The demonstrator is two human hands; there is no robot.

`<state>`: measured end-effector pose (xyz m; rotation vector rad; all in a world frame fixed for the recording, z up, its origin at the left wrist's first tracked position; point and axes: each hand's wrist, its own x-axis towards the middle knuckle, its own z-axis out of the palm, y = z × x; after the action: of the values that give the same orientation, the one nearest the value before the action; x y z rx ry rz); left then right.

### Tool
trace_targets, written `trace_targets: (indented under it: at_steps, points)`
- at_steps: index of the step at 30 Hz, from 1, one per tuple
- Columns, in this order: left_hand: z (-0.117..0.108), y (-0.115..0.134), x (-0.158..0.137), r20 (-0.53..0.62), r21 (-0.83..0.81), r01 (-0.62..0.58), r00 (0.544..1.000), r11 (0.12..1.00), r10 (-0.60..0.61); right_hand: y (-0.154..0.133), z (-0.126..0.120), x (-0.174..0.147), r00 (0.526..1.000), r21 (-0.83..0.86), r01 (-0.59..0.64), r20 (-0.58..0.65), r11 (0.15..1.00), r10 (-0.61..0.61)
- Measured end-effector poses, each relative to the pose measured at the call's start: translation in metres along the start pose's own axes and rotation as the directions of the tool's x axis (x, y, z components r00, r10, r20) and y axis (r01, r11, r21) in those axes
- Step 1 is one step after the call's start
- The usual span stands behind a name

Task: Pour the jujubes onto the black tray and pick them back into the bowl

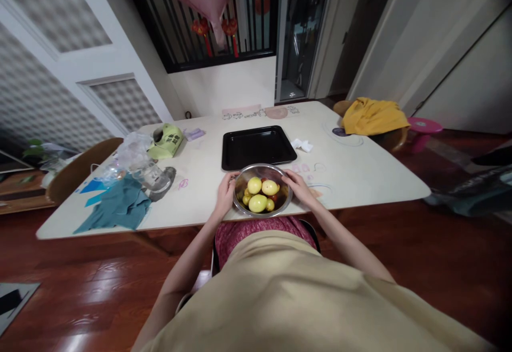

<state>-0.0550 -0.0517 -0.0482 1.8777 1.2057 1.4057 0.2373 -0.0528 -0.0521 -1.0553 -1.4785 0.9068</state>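
Note:
A round metal bowl point(239, 209) is at the table's near edge, right in front of my body. Inside it lie several yellow-green fruits point(258, 202), some large and some small, with a few darker reddish ones partly hidden among them. My left hand point(225, 194) grips the bowl's left rim, and my right hand point(300, 185) holds the rim on the opposite side. Just beyond the bowl, a black rectangular baking tray point(258, 146) lies flat on the table.
The white table point(360, 181) carries a teal cloth point(118, 208), clear plastic bags point(134, 152), a green cap-like item point(168, 141) and a lilac cloth point(194, 134) at left. White crumpled tissue point(302, 145) lies right of the tray. A yellow cloth point(374, 116) drapes a chair.

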Motion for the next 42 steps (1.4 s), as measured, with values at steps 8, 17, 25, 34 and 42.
trace_targets:
  at_steps: [8, 17, 25, 34, 42]
  points:
    - [0.001, 0.002, 0.000, -0.048, -0.034, -0.031, 0.998, 0.999, 0.029, -0.020, -0.007, 0.006, 0.892, -0.043, -0.387, 0.237, 0.921, 0.385]
    - [0.018, 0.025, 0.043, 0.021, 0.028, -0.271, 0.962, 0.962, 0.271, -0.073, -0.019, 0.089, 0.890, -0.212, -0.424, 0.081, 0.881, 0.448]
    - [0.051, -0.018, 0.101, 0.032, 0.111, -0.104, 0.994, 0.988, 0.102, -0.085, 0.003, 0.164, 0.948, -0.542, -0.271, -0.006, 0.795, 0.319]
    - [0.045, -0.044, 0.099, 0.063, 0.170, -0.113, 0.993, 0.979, 0.103, -0.092, 0.025, 0.194, 0.983, -0.839, -0.050, 0.054, 0.541, 0.174]
    - [0.046, -0.045, 0.092, 0.097, 0.316, -0.129, 0.990, 0.940, 0.103, -0.100, 0.033, 0.213, 0.997, -0.905, 0.066, 0.074, 0.421, 0.003]
